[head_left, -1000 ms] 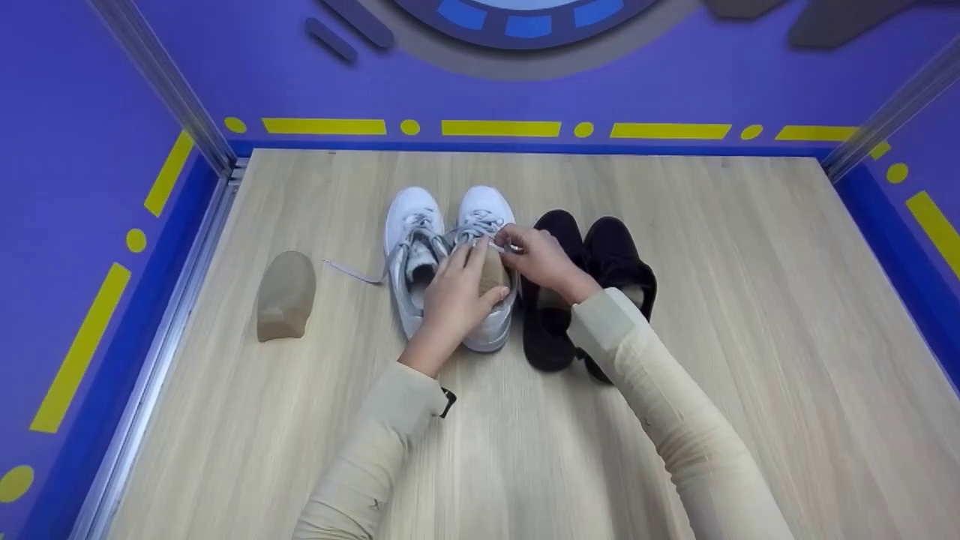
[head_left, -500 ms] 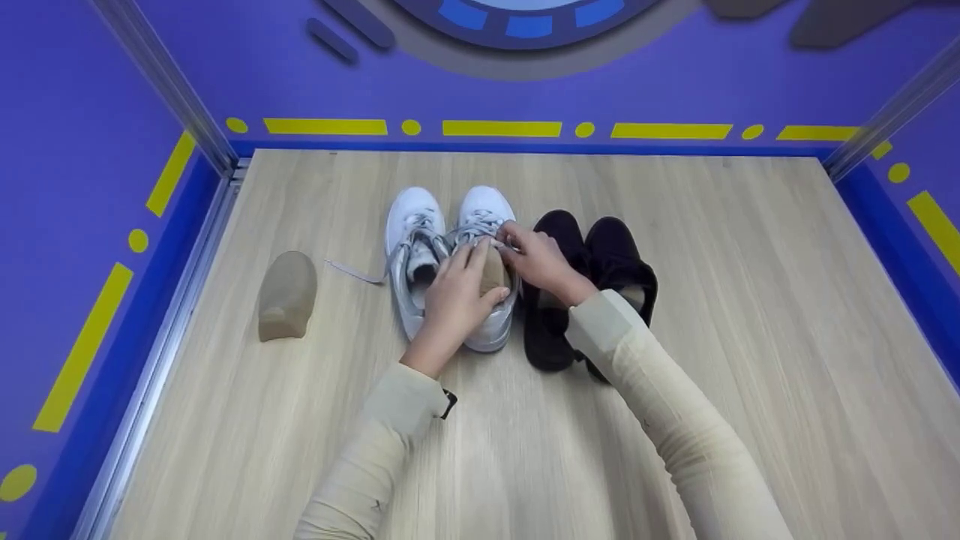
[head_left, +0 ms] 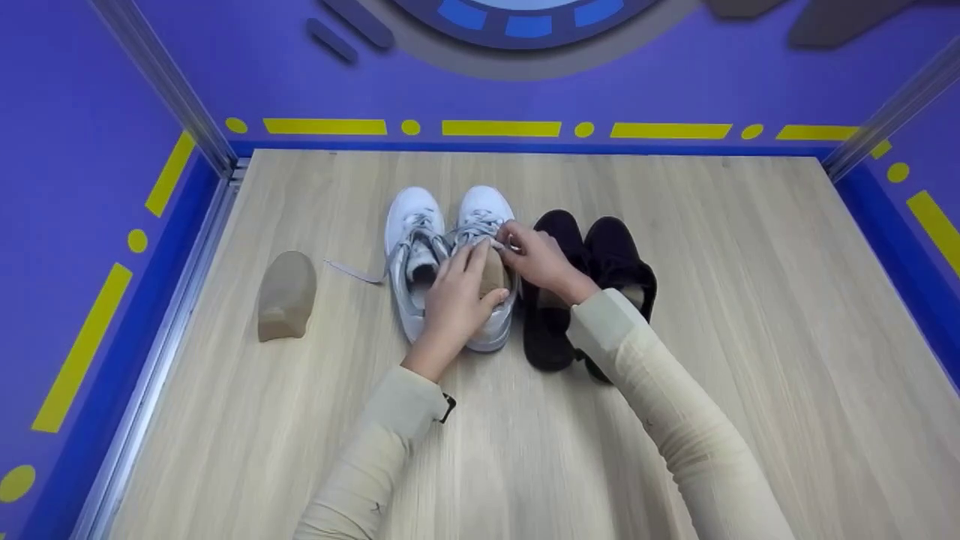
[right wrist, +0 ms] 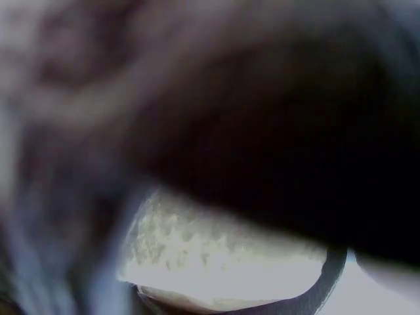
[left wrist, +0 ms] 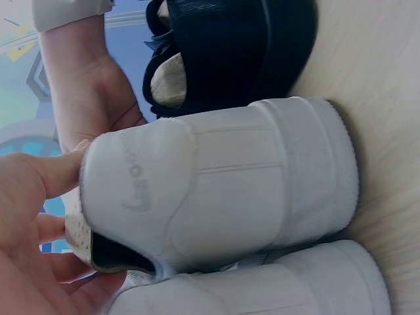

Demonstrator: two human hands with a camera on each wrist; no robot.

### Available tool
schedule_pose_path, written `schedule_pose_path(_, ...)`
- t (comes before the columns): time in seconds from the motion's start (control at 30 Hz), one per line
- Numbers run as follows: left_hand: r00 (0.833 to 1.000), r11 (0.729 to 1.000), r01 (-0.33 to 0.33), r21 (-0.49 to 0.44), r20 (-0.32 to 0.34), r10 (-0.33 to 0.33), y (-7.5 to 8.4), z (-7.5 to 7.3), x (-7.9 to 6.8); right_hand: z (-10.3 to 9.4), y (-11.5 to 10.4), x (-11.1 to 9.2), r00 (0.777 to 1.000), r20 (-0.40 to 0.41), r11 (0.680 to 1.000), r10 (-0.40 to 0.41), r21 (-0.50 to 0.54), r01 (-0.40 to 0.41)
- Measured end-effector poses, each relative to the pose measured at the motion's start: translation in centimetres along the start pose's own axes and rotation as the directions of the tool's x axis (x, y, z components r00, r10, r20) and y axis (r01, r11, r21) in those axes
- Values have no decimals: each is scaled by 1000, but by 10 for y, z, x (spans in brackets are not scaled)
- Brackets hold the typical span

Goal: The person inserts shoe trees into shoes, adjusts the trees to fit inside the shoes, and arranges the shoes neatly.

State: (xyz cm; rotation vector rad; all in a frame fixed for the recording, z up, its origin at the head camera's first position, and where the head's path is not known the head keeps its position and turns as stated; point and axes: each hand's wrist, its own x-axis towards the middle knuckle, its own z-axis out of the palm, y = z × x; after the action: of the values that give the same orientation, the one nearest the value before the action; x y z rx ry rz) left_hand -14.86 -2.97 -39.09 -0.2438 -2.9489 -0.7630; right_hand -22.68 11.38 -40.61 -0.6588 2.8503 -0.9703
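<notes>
A pair of white sneakers stands mid-table, the left one (head_left: 411, 204) beside the right one (head_left: 486, 201). In the right sneaker's opening sits a tan shoe tree (head_left: 493, 274). My left hand (head_left: 454, 292) spans this shoe tree, fingers along one side and thumb on the other, close to the heel (left wrist: 230, 164). At the top of the laces my right hand (head_left: 544, 259) pinches what looks like the sneaker's tongue; the fingers hide most of it. A second shoe tree (head_left: 288, 296) lies on the table at left. The right wrist view is mostly dark and blurred.
Two black shoes (head_left: 556, 229) stand right of the sneakers, under my right forearm. Pale fillings (left wrist: 169, 82) show in their openings. A loose grey shoelace (head_left: 352, 271) trails left from the left sneaker. Blue panels (head_left: 487, 97) wall the wooden table (head_left: 757, 300).
My right fingers have shifted slightly at the top of the laces, and the pale strip seen between them earlier is now hidden. The left hand and the shoes have hardly moved.
</notes>
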Motion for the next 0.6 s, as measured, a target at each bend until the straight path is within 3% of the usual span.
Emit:
schedule_pose_path(0.2, 999, 1000, -10, -3, -37, 10, 1, 3, -1, -2, 1, 0, 1000, 11, 1000, 18, 5, -18)
schedule_pose_path(0.6, 999, 1000, 10, -10, -34, -10, 1, 6, 0, -1, 2, 0, 999, 22, 999, 28, 33, -29)
